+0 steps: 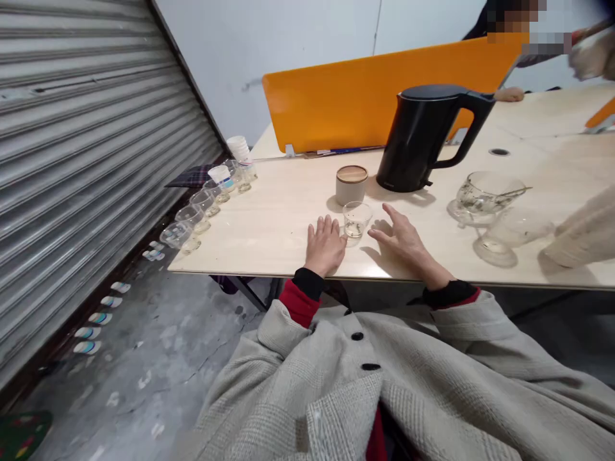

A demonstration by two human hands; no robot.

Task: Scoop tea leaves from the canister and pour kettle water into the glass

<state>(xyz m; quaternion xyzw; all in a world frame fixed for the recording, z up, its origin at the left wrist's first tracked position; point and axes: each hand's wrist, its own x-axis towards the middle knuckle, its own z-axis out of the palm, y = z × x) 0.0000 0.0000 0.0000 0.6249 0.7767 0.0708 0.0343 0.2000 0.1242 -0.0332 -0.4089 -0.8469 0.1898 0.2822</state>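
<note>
A small clear glass cup [356, 221] stands upright on the table between my hands, with dark bits like tea leaves low inside it. My left hand [326, 245] lies flat on the tabletop just left of the cup, fingers spread. On the other side, my right hand [404, 243] is held with thumb and fingers apart, close to the cup and holding nothing. Right behind the cup sits a pale canister [351, 191] with a wooden lid. A black electric kettle [417, 141] stands behind my right hand, its handle turned to the right.
Several clear cups [189, 219] line the table's left edge near stacked paper cups [237, 148]. At right are a glass bowl [487, 195] with leaves, a glass pitcher [516, 232] and a pale cylindrical object [589, 227]. An orange divider [331, 105] crosses behind; another person's hand [509, 95] rests beyond.
</note>
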